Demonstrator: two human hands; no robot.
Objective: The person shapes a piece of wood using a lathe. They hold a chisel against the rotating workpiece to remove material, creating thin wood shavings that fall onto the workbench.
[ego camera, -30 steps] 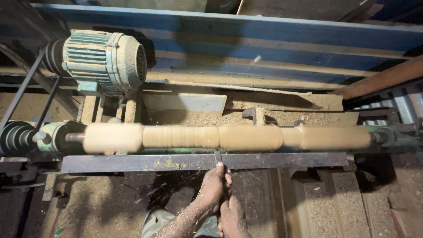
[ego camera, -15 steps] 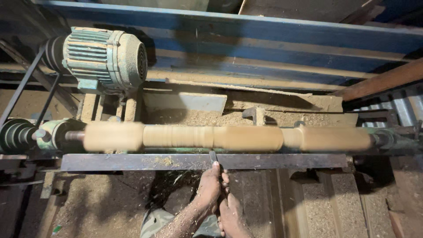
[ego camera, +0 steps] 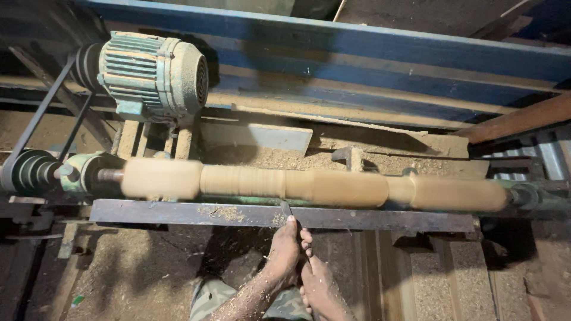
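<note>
The metal tool [ego camera: 286, 209] has slid a little to the left along the long wooden piece [ego camera: 309, 185] since 1 second ago. It now meets the wood near the middle, so the cutting looks to be moving along that part. The wood lies sideways between the 2 ends of the machine, just behind the flat metal bar [ego camera: 178, 213].

Both hands are closed tight on the tool's handle. The left hand [ego camera: 285, 252] is in front, near the bar. The right hand [ego camera: 318, 284] sits just behind it, touching it. The tool's tip is small and dark, so I cannot tell its shape. The green motor [ego camera: 151, 74] sits up at the left.
</note>
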